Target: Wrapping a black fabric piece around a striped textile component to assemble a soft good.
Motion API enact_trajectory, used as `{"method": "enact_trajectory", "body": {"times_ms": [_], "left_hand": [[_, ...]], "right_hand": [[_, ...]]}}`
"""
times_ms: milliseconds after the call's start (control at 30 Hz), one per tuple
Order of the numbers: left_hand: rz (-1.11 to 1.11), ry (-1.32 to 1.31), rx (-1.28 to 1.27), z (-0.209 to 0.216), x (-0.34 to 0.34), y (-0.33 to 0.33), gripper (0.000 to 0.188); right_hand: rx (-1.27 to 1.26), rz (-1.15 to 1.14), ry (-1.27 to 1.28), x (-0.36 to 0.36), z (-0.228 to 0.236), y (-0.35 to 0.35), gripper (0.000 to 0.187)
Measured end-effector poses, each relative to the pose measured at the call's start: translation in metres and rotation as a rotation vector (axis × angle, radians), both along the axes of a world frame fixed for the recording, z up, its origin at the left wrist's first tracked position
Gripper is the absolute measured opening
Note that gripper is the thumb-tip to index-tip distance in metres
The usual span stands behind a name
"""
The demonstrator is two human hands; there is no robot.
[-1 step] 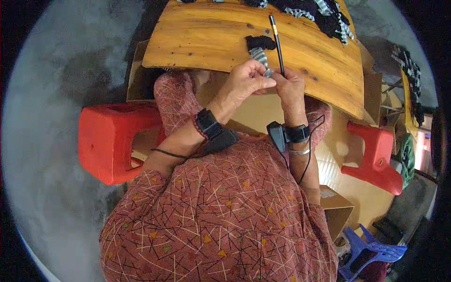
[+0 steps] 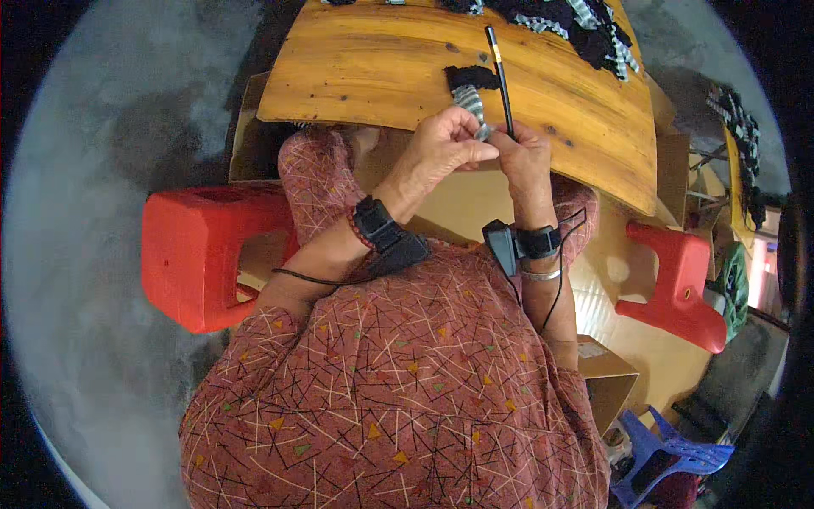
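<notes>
The table (image 2: pixel 365 68) reaches to the hands, with a red stool (image 2: pixel 191 259) well to its left on the floor. At its near edge the left hand (image 2: pixel 445 146), thumb and forefinger pinched together, grips the near end of the cloth (image 2: pixel 468 100), whose black end lies on the wood, while the right hand (image 2: pixel 527 159), fingers curled in, holds the stick (image 2: pixel 501 81) just beside it; whether it also grips the cloth, I cannot tell.
</notes>
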State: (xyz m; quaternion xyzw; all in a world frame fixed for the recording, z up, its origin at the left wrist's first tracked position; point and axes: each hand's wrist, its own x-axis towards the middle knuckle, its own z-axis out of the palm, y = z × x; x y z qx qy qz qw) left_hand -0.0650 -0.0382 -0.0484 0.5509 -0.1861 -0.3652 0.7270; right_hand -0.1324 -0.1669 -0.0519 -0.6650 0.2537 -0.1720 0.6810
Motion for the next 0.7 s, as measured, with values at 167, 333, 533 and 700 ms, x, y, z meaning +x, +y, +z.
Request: {"method": "enact_trajectory", "body": {"times_ms": [167,333,533,700], "left_hand": [[-0.052,-0.344,0.1,-0.003,0.016,0.01,0.016],[0.142,0.13,-0.117,-0.007,0.011,0.006,0.009],[0.342,-0.517,0.221,-0.014,0.005,-0.001,0.01],[0.132,-0.258,0.132,-0.009,0.002,0.001,0.013]], "right_hand": [[0.08,0.162,0.06,-0.012,0.042,0.006,0.006],[-0.027,0.203,-0.021,-0.008,0.018,0.005,0.008],[-0.433,0.201,-0.101,-0.003,-0.001,0.018,0.011],[-0.246,0.216,-0.039,-0.012,0.009,0.017,0.012]]}}
